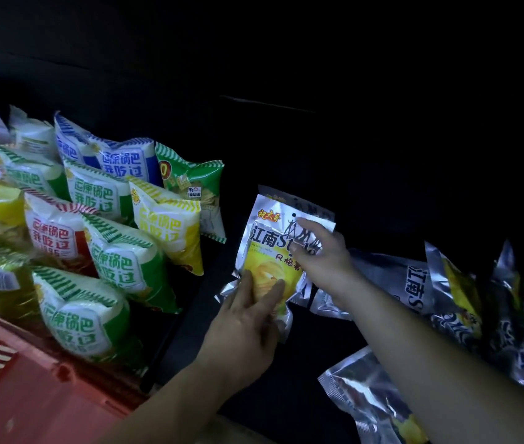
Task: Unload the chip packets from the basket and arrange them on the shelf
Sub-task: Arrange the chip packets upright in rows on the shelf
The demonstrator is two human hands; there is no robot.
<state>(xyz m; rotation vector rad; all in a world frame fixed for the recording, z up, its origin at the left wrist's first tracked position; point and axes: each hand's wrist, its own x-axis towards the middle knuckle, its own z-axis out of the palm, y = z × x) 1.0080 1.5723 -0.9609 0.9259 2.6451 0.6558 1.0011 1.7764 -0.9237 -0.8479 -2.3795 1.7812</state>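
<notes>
Head view of a dark shelf (302, 363) during stocking. A silver chip packet (273, 238), printed with a yellow crisp picture and dark lettering, stands nearly upright at the centre of the shelf, held by both hands. The left hand (244, 318) comes from below; its grip grasps the packet's lower part, with two fingers (275, 291) laid on the yellow panel. The right hand (324, 251) comes from the right; its grip grasps the packet's right edge, with the forefinger stretched across the upper front. Just behind the held packet the top of a second silver packet (302, 200) shows.

To the left, close beside the held packet, rows of white snack bags (116, 261) with green, blue, red and yellow trim stand packed together, and a green bag (196, 184) closes the back row. To the right, under and beyond the right forearm, further silver packets (446, 290) lie in a loose, overlapping heap; another silver packet (366, 398) lies flat near the front edge. A red slotted basket (14, 379) fills the lower left corner, against the snack bags.
</notes>
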